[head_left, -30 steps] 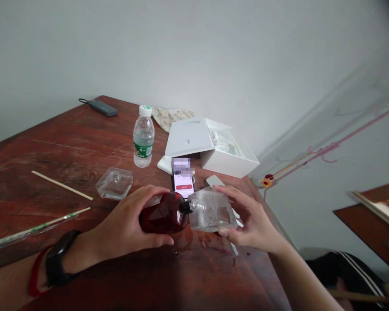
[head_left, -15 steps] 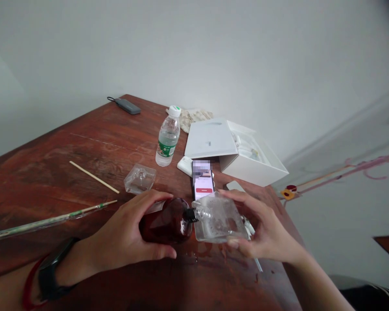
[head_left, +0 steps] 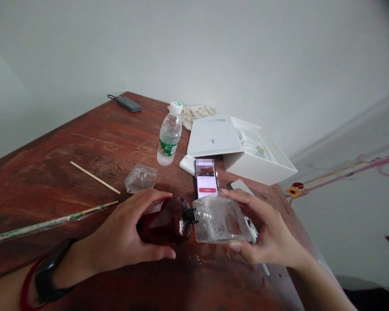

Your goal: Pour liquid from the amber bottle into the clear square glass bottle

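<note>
My left hand (head_left: 126, 235) grips a dark brown bottle (head_left: 167, 224) tipped on its side, its black neck meeting the mouth of a clear square glass bottle (head_left: 222, 220). My right hand (head_left: 266, 233) holds that clear bottle from the right, tilted toward the brown one. Both sit just above the red-brown wooden table (head_left: 84, 147), where wet drops (head_left: 202, 252) lie under the two bottles. A black watch and red band are on my left wrist.
A second clear glass bottle (head_left: 141, 178) stands to the left. A phone (head_left: 206, 183) with a lit screen lies behind the hands. Further back are a water bottle (head_left: 169, 134), an open white box (head_left: 240, 149), a cloth, a dark power bank (head_left: 128, 103), a thin stick (head_left: 94, 177) and a glass rod (head_left: 52, 221).
My head has turned left, so everything shifted right in view. Both hands keep the same hold on the two bottles, neck to mouth.
</note>
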{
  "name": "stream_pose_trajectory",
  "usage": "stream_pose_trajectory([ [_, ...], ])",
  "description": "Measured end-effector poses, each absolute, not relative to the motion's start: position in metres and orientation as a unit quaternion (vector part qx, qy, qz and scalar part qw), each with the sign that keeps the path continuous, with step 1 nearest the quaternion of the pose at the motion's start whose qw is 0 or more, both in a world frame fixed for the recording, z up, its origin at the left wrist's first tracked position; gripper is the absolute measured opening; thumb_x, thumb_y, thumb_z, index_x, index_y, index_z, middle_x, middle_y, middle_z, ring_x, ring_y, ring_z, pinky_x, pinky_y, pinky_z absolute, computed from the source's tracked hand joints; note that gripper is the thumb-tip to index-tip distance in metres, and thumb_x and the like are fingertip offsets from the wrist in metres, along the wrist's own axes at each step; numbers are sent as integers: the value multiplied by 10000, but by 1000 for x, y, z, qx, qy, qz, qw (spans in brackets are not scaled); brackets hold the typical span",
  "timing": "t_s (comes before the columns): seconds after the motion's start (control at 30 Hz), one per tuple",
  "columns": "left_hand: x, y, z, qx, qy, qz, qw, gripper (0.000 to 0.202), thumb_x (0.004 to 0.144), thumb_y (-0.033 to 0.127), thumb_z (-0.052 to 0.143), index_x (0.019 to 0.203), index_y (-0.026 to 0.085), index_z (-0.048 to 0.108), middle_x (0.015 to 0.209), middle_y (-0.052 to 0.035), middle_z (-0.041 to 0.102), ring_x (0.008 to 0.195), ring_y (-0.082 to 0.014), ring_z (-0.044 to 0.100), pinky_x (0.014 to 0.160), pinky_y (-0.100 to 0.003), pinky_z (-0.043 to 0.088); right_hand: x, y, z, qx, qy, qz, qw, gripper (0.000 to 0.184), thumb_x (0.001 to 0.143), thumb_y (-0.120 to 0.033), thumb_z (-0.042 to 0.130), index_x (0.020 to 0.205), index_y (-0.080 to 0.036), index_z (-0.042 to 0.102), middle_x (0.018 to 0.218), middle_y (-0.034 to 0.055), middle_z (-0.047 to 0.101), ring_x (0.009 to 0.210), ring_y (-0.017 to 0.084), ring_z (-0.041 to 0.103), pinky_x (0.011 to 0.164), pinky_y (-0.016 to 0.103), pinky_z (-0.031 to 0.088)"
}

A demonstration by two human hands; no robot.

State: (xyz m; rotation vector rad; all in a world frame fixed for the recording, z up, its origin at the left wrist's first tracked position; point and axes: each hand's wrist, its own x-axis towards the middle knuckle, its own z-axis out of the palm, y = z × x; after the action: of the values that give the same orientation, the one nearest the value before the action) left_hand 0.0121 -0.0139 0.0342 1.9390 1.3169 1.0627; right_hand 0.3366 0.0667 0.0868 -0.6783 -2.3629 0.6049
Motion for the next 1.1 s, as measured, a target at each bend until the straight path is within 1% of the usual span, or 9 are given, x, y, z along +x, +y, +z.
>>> stream_pose_trajectory([
  [0.07,12,-14,34,723,495,397,272,842,722,596,982,1407,269,618,1316,-82,753,1109,-300,776,1056,-432,634,335,66,90,-250,-898,205,297,769,773,-288,854,1503,-314,613,1298,69,807,1117,277,820,944,350,678],
  [0.23,11,-15,34,727,500,392,259,831,725,613,973,1399,272,625,1323,-98,750,1144,-323,766,1065,-458,631,333,67,91,-248,-901,201,293,777,773,-294,844,1509,-311,595,1261,66,807,1048,277,819,862,349,680],
  [0.37,11,-15,33,729,508,384,249,857,720,607,978,1425,281,617,1349,-105,743,1163,-340,761,1100,-492,615,335,67,88,-247,-902,203,290,770,778,-271,829,1507,-301,582,1299,85,790,1087,290,808,906,372,663],
  [0.57,11,-14,28,736,503,378,251,853,722,591,988,1424,286,610,1341,-87,737,1130,-308,765,1068,-436,628,334,65,91,-246,-909,182,283,761,778,-227,797,1504,-289,578,1272,95,801,1050,286,821,864,352,667],
  [0.73,11,-14,26,735,501,379,254,869,719,599,991,1432,280,610,1339,-83,737,1127,-301,766,1064,-417,627,335,67,90,-240,-909,182,287,738,797,-266,791,1506,-286,587,1254,93,807,1044,283,823,849,358,672],
  [0.93,14,-14,27,724,513,374,270,873,709,622,983,1424,273,624,1339,-103,745,1131,-325,767,1060,-449,633,336,67,88,-245,-909,177,288,772,766,-252,814,1506,-285,601,1241,95,819,1022,298,831,822,367,676],
  [1.1,13,-15,26,724,511,376,270,872,723,615,977,1439,273,614,1346,-107,741,1130,-322,771,1058,-451,635,335,66,91,-245,-909,174,290,768,764,-240,809,1500,-303,601,1263,82,816,1053,290,835,868,356,674],
])
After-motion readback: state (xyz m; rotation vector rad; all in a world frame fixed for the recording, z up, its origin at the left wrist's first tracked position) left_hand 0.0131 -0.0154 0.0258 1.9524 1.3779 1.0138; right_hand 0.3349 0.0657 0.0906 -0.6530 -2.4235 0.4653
